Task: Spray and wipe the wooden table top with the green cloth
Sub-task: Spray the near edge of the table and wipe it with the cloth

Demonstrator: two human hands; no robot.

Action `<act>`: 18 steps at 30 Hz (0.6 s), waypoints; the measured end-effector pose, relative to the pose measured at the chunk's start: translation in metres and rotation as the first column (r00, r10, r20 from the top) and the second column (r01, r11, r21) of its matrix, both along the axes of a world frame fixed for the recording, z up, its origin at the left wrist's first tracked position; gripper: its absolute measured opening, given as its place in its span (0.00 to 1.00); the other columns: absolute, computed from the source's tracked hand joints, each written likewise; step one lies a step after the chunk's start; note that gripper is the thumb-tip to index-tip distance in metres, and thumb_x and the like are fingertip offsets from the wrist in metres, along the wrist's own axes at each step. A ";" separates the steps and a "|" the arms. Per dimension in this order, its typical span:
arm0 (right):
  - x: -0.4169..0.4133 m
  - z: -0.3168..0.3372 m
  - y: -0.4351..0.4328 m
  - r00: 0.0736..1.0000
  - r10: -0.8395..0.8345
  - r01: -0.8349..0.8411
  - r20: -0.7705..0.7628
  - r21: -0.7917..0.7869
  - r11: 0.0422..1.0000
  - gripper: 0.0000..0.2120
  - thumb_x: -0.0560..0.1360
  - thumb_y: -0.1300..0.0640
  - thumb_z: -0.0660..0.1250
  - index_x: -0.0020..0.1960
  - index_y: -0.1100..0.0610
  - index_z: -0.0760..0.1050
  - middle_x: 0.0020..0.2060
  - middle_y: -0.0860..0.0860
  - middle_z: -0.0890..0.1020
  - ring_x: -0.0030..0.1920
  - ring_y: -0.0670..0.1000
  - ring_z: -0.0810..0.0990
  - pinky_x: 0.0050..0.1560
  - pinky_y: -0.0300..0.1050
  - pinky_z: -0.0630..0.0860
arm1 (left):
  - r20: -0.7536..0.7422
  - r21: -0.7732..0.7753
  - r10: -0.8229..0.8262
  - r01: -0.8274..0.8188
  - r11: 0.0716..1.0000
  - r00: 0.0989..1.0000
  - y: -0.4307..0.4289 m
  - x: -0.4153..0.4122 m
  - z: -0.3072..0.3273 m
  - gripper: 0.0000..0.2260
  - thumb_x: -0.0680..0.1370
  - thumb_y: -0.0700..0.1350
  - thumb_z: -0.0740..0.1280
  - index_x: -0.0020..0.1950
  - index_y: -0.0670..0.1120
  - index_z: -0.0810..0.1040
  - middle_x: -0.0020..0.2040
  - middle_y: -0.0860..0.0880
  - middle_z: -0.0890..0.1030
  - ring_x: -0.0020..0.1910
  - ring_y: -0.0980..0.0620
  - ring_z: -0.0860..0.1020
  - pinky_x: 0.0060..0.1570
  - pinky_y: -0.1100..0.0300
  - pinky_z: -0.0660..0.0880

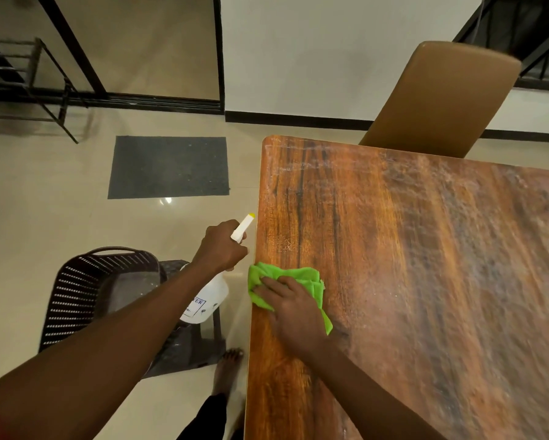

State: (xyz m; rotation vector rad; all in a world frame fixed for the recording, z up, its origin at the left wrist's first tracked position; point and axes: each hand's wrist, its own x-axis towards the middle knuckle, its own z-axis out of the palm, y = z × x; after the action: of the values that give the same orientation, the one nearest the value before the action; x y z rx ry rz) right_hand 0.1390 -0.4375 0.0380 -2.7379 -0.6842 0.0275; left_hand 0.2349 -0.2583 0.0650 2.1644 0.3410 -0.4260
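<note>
Wooden table top streaky, damp. Right hand flat, pressing green cloth at left edge; cloth may slip off. Left hand grips spray bottle beyond edge; spray could hit floor.

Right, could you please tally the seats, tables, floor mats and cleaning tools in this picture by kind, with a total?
chairs: 2 (tan chair, dark perforated chair)
wooden table: 1
spray bottle: 1
green cloth: 1
grey floor mat: 1
total: 6
</note>
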 end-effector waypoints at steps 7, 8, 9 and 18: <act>0.015 0.000 -0.007 0.999 -0.006 0.005 -0.033 -0.036 0.999 0.19 0.71 0.53 0.60 0.60 0.48 0.79 0.59 0.45 0.80 0.56 0.53 0.78 0.53 0.53 0.78 | -0.008 -0.017 -0.003 0.003 1.000 1.000 0.000 0.003 -0.013 0.10 0.70 0.38 0.71 0.50 0.43 0.77 0.46 0.43 0.80 0.44 0.40 0.80 0.40 0.43 0.81; 0.028 0.001 -0.006 0.998 -0.048 0.047 -0.030 -0.040 0.998 0.18 0.71 0.55 0.64 0.59 0.49 0.79 0.58 0.47 0.81 0.56 0.55 0.78 0.53 0.54 0.78 | -0.010 -0.014 -0.004 0.004 1.000 1.000 0.000 0.003 -0.014 0.10 0.70 0.38 0.72 0.50 0.43 0.77 0.46 0.43 0.80 0.45 0.40 0.80 0.41 0.43 0.81; 0.040 0.002 -0.005 0.996 -0.084 0.082 -0.034 -0.042 0.996 0.18 0.70 0.57 0.68 0.59 0.50 0.80 0.58 0.48 0.81 0.57 0.56 0.78 0.53 0.56 0.78 | -0.012 -0.009 -0.008 0.008 1.000 1.000 0.000 0.004 -0.016 0.10 0.71 0.38 0.72 0.50 0.43 0.77 0.46 0.43 0.80 0.45 0.40 0.79 0.42 0.44 0.81; 0.029 -0.004 0.002 0.994 -0.086 0.087 -0.070 0.011 0.996 0.20 0.72 0.51 0.58 0.60 0.51 0.79 0.59 0.48 0.80 0.58 0.55 0.76 0.58 0.54 0.76 | -0.016 -0.022 -0.014 0.014 1.000 1.000 0.007 0.008 -0.021 0.10 0.71 0.39 0.72 0.49 0.44 0.77 0.45 0.43 0.79 0.41 0.41 0.80 0.35 0.44 0.81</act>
State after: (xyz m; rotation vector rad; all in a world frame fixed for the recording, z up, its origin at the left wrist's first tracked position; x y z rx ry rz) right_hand 0.1677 -0.4354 0.0339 -2.7360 -0.5443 0.0976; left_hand 0.2425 -0.2509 0.0436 2.1443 0.3291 -0.4529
